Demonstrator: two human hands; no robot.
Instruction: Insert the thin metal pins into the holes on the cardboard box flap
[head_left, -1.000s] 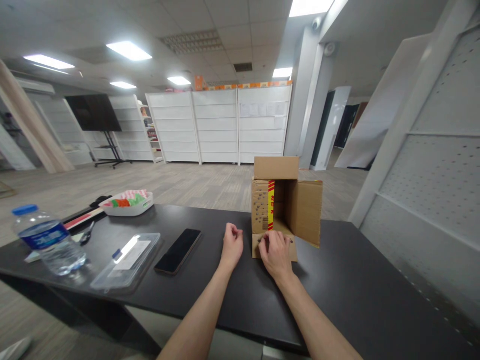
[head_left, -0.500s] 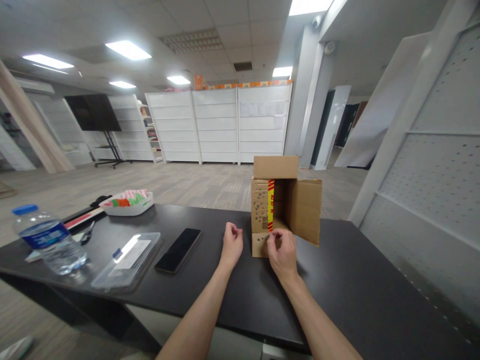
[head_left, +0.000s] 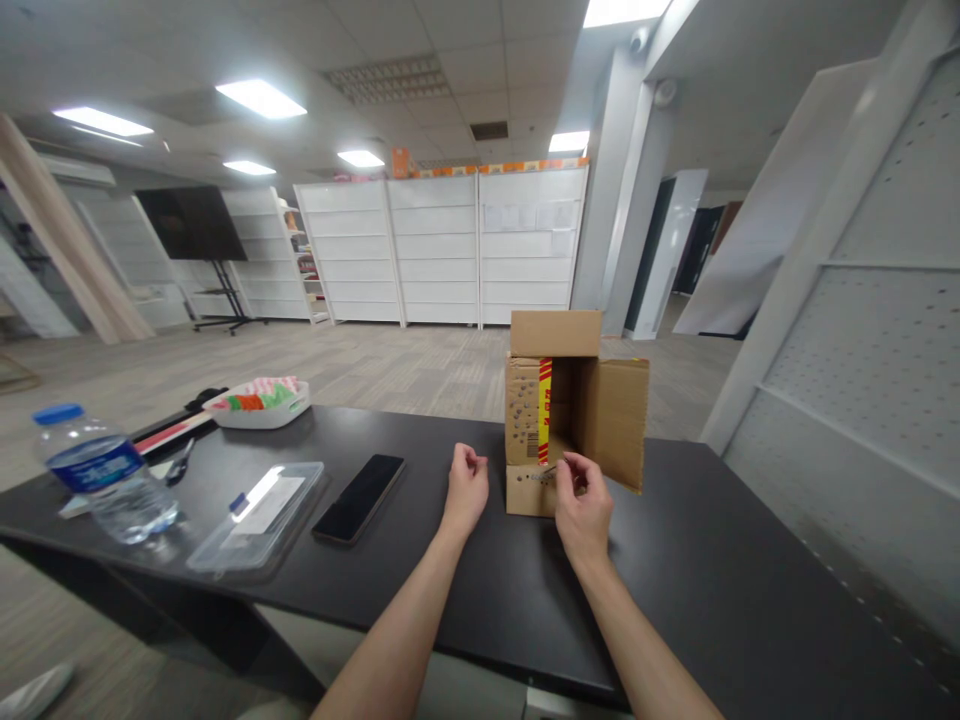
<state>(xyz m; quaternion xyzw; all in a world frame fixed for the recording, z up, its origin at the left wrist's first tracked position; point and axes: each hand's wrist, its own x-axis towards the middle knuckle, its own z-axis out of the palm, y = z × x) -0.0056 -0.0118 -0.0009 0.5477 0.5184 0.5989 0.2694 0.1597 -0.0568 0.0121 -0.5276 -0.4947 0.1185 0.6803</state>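
Observation:
A cardboard box (head_left: 523,410) stands open toward me on the dark table, its flaps spread. Yellow-and-red tape (head_left: 544,410) runs down its left front flap, which is dotted with small dark round marks; a few more dot the lower flap (head_left: 529,495). In front of that lower flap, my right hand (head_left: 583,508) is closed in a pinch on a small thin metal-looking piece (head_left: 549,472), its kind too small to tell. Left of the box, my left hand (head_left: 466,488) is closed, fingertips together, and whatever it may hold is hidden.
A black phone (head_left: 360,498) and a clear plastic case (head_left: 255,520) lie left of my left arm. Farther left are a water bottle (head_left: 105,475), a white basket (head_left: 262,412) with colourful contents and a dark pen-like item (head_left: 180,462). A perforated panel (head_left: 862,400) rises at right.
My right hand has moved slightly right, away from the lower flap's middle, and the thin piece now shows at its fingertips. My left hand keeps its closed pose.

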